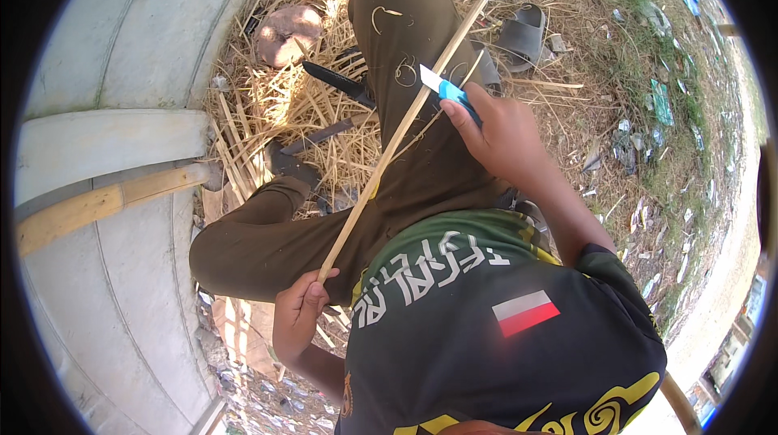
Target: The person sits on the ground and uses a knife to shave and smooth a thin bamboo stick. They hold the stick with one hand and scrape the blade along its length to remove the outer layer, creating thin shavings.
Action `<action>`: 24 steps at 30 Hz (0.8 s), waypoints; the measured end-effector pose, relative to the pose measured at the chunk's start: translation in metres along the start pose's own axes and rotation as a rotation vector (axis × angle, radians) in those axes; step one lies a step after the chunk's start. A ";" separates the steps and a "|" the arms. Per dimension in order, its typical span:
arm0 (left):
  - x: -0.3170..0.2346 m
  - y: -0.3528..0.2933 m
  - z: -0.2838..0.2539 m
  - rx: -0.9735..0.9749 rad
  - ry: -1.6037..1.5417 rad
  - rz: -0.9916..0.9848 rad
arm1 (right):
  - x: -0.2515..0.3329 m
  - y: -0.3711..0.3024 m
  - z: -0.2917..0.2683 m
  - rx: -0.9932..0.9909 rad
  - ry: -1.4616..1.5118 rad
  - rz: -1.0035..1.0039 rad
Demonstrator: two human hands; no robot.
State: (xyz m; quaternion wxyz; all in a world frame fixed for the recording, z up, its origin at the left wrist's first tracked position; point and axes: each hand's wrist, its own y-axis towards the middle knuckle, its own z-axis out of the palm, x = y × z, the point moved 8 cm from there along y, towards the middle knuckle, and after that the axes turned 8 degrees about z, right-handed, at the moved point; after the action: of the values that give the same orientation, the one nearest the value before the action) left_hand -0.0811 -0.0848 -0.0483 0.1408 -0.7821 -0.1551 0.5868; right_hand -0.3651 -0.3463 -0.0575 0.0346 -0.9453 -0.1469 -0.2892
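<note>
Left hand [299, 310] low, fingers [314, 295] pinching a pale strip [393, 147]; right hand [504, 128] outstretched, fingers clenched round a blue cutter [455, 93]

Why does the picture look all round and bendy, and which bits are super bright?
In the head view, the wide fisheye lens leaves black corners and curves the seams of the pale wall; also in the head view, the ground washes out near the right rim, sunlight dapples the brown stone, and the blue utility knife has a nearly white blade.
</note>
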 end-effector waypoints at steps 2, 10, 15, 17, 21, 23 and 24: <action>-0.014 0.023 0.009 0.011 0.038 0.029 | 0.004 0.001 -0.002 0.020 -0.004 -0.012; -0.040 0.134 0.078 0.130 -0.279 0.064 | 0.008 -0.004 -0.002 0.003 -0.116 -0.063; -0.046 0.141 0.083 0.137 -0.229 0.086 | 0.000 -0.005 0.002 -0.015 -0.131 -0.070; -0.040 0.136 0.082 0.135 -0.217 0.092 | 0.003 -0.008 0.004 -0.042 -0.171 -0.065; -0.032 0.121 0.079 0.114 -0.278 0.039 | 0.007 -0.008 0.004 -0.083 -0.164 -0.067; -0.030 0.115 0.079 0.110 -0.283 0.034 | 0.005 -0.008 0.004 -0.077 -0.164 -0.066; -0.030 0.112 0.079 0.108 -0.287 0.032 | 0.004 -0.008 0.004 -0.074 -0.165 -0.065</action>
State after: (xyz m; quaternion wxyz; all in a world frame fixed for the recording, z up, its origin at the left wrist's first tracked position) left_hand -0.1560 -0.1963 -0.0889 0.1498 -0.6839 -0.1295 0.7022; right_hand -0.3621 -0.3369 -0.0591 -0.0222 -0.9613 -0.1691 -0.2164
